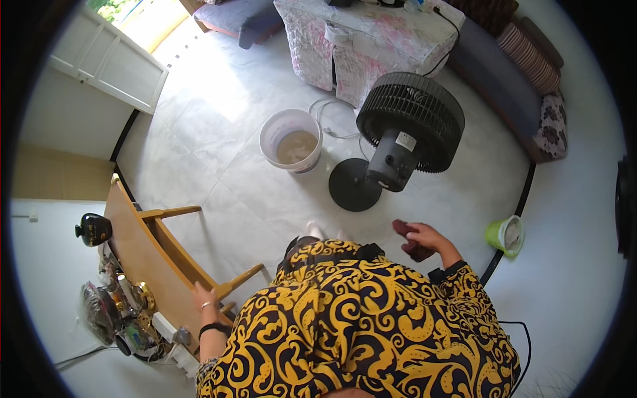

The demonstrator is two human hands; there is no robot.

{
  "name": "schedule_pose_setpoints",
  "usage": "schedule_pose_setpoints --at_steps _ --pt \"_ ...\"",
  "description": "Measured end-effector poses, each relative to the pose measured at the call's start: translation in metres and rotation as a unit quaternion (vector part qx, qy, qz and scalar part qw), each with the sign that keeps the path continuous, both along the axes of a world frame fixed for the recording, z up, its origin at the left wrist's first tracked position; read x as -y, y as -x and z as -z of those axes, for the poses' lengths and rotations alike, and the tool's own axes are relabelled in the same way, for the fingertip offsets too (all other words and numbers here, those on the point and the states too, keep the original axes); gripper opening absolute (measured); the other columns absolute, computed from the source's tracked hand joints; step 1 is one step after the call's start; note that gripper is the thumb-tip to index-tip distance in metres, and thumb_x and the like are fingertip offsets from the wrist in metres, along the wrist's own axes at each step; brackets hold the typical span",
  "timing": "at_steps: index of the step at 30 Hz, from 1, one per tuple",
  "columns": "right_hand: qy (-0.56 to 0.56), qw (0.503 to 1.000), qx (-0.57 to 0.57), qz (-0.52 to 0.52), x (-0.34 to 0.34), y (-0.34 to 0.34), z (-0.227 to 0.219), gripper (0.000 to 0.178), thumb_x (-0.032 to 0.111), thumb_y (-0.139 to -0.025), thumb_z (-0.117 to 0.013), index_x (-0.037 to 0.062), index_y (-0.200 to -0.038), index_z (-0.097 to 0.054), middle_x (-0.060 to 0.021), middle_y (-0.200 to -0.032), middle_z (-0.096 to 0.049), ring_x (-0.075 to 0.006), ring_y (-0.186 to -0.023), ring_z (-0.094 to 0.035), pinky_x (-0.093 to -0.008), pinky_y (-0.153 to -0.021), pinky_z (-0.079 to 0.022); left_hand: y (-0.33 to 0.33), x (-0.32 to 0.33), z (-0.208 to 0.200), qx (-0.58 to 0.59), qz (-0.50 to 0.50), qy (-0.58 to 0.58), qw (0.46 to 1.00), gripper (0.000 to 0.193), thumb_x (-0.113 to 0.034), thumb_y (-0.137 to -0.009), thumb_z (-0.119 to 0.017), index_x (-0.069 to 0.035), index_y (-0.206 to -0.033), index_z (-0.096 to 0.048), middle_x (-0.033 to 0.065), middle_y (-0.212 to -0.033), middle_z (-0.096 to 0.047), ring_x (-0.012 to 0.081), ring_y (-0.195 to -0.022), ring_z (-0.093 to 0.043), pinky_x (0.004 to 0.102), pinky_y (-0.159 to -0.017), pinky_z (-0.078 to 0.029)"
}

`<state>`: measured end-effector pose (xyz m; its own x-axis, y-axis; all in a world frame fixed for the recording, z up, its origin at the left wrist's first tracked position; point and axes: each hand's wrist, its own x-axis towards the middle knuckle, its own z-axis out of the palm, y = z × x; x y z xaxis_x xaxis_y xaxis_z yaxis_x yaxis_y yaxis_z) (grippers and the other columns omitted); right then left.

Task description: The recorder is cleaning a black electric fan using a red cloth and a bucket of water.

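Both arms in view, spread to either side of the torso (358,318). Left arm: low and out to the left, forearm (212,343) bare, thin bracelet (208,304) at the wrist, black band (215,328) further up. Left grip (204,296): fingers fairly straight, loosely extended, pointing away from the body; not a fist. Right arm: elbow bent, patterned sleeve (464,288) down to the forearm, bare wrist (450,252) angled inward and forward. Right grip (426,239): closed in a hold, pointing left, some fingers hidden. Foot tips (314,230) just show past the torso.
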<state>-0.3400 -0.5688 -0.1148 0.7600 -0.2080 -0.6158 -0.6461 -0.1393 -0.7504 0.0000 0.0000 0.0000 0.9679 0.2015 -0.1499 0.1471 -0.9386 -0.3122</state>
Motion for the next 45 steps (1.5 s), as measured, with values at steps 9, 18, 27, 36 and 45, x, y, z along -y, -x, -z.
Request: schedule_pose_setpoints --at_steps 9,18,27,36,45 --pt "-0.066 0.950 -0.171 0.253 -0.028 0.137 -0.071 0.042 0.015 -0.083 -0.055 0.0031 -0.122 -0.048 -0.0081 -0.103 -0.058 -0.0182 -0.092 -0.055 -0.0303 -0.083 -0.042 0.017 0.135 0.076 -0.145 0.192 0.133 0.962 0.061 -0.033 -0.072 -0.067 -0.013 -0.125 -0.045 0.0188 -0.124 -0.043 0.0340 -0.112 -0.044 0.0410 -0.093 -0.039" --pt "-0.071 0.937 -0.177 0.294 -0.049 0.149 -0.093 0.042 0.015 -0.085 -0.054 0.0023 -0.123 -0.046 -0.0081 -0.107 -0.057 -0.0179 -0.094 -0.055 -0.0298 -0.083 -0.043 0.018 0.175 0.113 -0.225 0.272 0.201 0.914 0.060 -0.032 -0.071 -0.067 -0.012 -0.124 -0.047 0.0218 -0.127 -0.040 0.0356 -0.114 -0.041 0.0406 -0.095 -0.037" --pt "-0.069 0.914 0.035 0.398 0.036 0.145 -0.137 0.039 0.014 -0.086 -0.054 0.0012 -0.122 -0.047 -0.0052 -0.108 -0.057 -0.0144 -0.095 -0.054 -0.0265 -0.085 -0.042 0.012 0.256 0.082 -0.141 0.363 0.380 0.839 0.051 -0.023 -0.072 -0.068 -0.008 -0.117 -0.051 0.0199 -0.115 -0.050 0.0339 -0.106 -0.047 0.0406 -0.089 -0.041" --pt "-0.048 0.916 0.276 0.286 0.168 0.056 -0.240 0.041 0.015 -0.086 -0.053 -0.0037 -0.122 -0.045 -0.0093 -0.114 -0.054 -0.0158 -0.102 -0.052 -0.0270 -0.090 -0.040 0.100 0.455 -0.031 -0.021 0.473 0.568 0.673 0.039 -0.017 -0.078 -0.064 -0.003 -0.112 -0.054 0.0167 -0.110 -0.055 0.0330 -0.099 -0.053 0.0363 -0.084 -0.043" --pt "0.358 0.813 0.452 0.079 0.213 -0.066 -0.232 0.036 0.016 -0.080 -0.058 0.0055 -0.115 -0.054 -0.0128 -0.116 -0.050 -0.0271 -0.106 -0.047 -0.0333 -0.090 -0.039 0.160 0.585 -0.093 0.106 0.509 0.541 0.661 0.042 -0.021 -0.085 -0.055 -0.001 -0.120 -0.048 0.0162 -0.125 -0.047 0.0328 -0.114 -0.045 0.0377 -0.095 -0.036"
